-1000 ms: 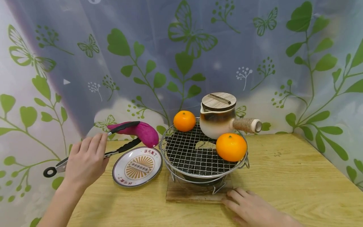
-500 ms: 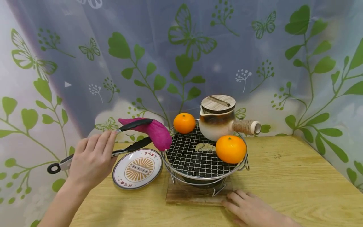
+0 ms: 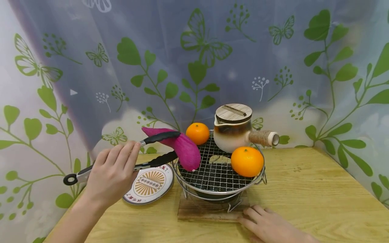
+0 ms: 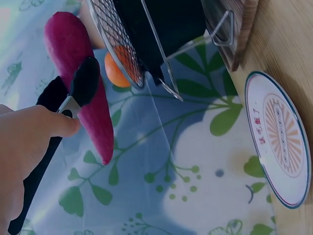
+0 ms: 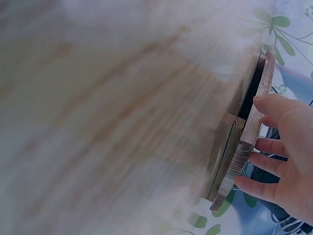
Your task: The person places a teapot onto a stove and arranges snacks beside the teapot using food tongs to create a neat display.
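Observation:
My left hand [image 3: 112, 173] grips black-tipped metal tongs [image 3: 164, 136] by their arms. Between the tong tips is a purple sweet potato [image 3: 189, 155], its thick end over the left side of the round wire grill [image 3: 212, 179] in the head view. The left wrist view shows the tips closed across the middle of the sweet potato [image 4: 66, 41], its tapered end hanging free. My right hand [image 3: 268, 224] rests at the front right corner of the wooden board [image 3: 206, 212] under the grill. Its fingers and thumb lie spread along the board's edge [image 5: 254, 117] in the right wrist view.
On the grill sit two oranges, one at the back left [image 3: 197, 133] and one at the front right [image 3: 247, 162]. A lidded pot [image 3: 231, 135] with a rope-wrapped handle stands behind them. Left of the grill lies a patterned plate [image 3: 152, 195]. A printed curtain [image 3: 243, 77] hangs behind the table.
My left hand has carried the tongs and sweet potato to the right, from above the plate to over the grill's left side. The right hand has stayed at the board.

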Motion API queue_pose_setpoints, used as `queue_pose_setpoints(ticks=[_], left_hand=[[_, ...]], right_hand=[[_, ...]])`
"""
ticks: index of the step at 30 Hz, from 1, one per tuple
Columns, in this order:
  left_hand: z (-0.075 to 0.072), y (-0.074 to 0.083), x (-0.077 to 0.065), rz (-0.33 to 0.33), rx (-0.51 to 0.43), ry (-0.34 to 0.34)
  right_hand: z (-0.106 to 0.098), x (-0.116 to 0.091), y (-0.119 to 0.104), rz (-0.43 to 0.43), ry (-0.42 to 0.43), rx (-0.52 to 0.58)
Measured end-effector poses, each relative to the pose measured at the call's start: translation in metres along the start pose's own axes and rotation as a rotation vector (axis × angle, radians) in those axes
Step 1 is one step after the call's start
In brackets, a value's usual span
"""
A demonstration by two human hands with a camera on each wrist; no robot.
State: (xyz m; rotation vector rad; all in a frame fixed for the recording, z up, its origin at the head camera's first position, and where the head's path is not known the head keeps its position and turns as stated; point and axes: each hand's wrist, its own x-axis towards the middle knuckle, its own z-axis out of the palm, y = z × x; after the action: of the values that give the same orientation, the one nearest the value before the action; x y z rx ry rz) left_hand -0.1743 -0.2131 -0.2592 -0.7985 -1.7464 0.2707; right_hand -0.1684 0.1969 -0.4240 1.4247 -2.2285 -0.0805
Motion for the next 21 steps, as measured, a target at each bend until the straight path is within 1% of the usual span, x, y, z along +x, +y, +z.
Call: queue_pose_setpoints(ticks=[4, 9, 16, 21], left_hand=[[-0.001, 0.006, 0.007, 0.017, 0.004, 0.016], [0.001, 0.013, 0.013, 0.053, 0.005, 0.007], [0.006, 0.023, 0.018, 0.098, 0.018, 0.009], [0.007, 0.028, 0.02, 0.112, 0.013, -0.008]], right_hand=[[0.0, 0.0, -0.001, 0.013, -0.01, 0.009], [-0.001, -0.001, -0.001, 0.02, -0.015, 0.005], [-0.004, 0.0, -0.001, 0.017, -0.059, 0.022], [-0.004, 0.0, -0.001, 0.014, -0.056, 0.019]])
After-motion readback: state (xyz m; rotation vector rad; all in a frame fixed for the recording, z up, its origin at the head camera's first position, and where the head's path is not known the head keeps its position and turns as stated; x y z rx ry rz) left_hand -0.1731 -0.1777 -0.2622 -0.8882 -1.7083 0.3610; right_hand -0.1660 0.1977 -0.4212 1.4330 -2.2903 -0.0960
